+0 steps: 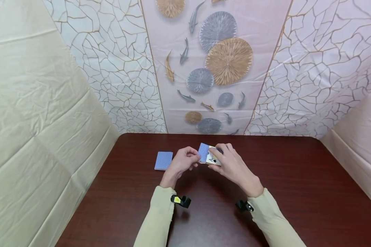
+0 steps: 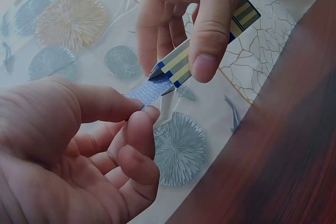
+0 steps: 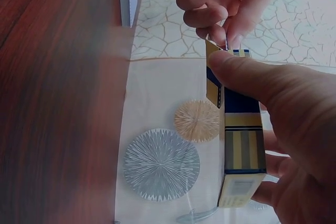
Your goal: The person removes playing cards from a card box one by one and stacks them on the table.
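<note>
My right hand [image 1: 235,166] grips a playing card box [image 3: 244,150] with navy, yellow and grey sides, its thumb along one edge. An "A" and a spade show on the pale face of the box in the head view. Its end toward my left hand is open, with a side flap [image 3: 213,85] sticking out. From that end extends a blue-patterned playing card [image 2: 147,93]. My left hand [image 1: 181,161] pinches the card's outer edge between thumb and index finger. Whether one card or several are pinched, I cannot tell.
A squared stack of blue-backed cards [image 1: 164,160] lies on the dark red-brown table [image 1: 204,212], left of my left hand. Behind the table's far edge hangs a patterned cloth [image 1: 185,103]. Beige cloth [image 1: 49,120] borders the left side.
</note>
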{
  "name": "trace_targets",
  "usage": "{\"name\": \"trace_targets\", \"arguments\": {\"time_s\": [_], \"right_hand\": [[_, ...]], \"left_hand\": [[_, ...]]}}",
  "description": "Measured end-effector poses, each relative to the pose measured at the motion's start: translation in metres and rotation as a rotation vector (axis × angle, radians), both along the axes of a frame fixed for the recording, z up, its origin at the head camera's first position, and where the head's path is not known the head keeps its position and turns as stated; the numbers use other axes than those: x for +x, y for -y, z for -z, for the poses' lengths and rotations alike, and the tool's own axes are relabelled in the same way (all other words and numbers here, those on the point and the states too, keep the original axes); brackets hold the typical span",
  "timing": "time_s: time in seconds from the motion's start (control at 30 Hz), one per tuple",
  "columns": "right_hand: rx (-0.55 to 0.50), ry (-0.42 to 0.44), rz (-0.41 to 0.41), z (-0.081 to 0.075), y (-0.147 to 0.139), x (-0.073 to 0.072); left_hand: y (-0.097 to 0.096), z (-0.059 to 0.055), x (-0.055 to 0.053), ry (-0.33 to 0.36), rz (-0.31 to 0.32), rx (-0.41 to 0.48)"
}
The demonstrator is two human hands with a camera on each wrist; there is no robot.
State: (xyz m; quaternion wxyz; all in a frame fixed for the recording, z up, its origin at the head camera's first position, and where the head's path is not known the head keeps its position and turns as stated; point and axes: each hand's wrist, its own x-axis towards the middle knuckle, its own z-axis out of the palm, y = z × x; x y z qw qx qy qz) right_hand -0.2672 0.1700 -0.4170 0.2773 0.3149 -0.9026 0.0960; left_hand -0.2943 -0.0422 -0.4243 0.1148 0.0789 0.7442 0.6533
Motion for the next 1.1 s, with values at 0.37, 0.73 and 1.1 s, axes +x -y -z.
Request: {"name": "trace_targets", "arguments": {"time_s": [0.37, 0.73, 1.1], "right_hand": [[-0.002, 0.006, 0.013, 0.002, 0.001, 0.0], [-0.014, 0.001, 0.011, -0.002, 0.001, 0.001], [-0.017, -0.014, 0.008, -0.003, 0.0, 0.0]], "left_hand": [[0.006, 0.0, -0.002, -0.009, -0.067, 0.036], [0.008, -0.003, -0.003, -0.018, -0.128, 0.052], [0.009, -0.01, -0.002, -0.004, -0.182, 0.043]]}}
